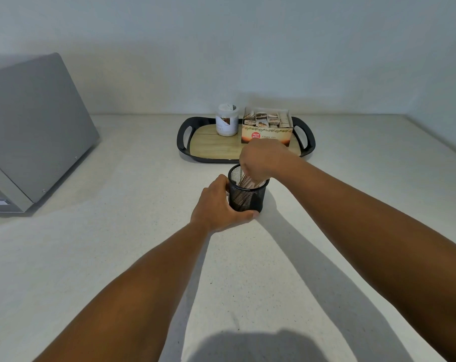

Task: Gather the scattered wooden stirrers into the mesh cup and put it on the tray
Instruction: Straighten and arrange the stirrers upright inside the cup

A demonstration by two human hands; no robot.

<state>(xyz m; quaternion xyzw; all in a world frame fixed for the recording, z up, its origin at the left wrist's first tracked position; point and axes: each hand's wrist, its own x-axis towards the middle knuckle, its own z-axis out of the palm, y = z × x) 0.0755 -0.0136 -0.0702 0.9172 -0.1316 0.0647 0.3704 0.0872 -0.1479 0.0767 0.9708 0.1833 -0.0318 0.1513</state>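
A black mesh cup [247, 197] stands upright on the pale counter, just in front of the tray [185, 142]. My left hand [216, 205] wraps around the cup's left side and base. My right hand [260, 159] is above the cup's rim, fingers closed on a bundle of wooden stirrers [250, 182] whose lower ends are inside the cup. The tray is black-rimmed with a wooden floor and two handles. I see no loose stirrers on the counter.
On the tray stand a white jar [226, 121] and an open ginger tea box [267, 126]; its front left floor is bare. A grey appliance [33, 131] sits at the far left. A wall runs behind the counter.
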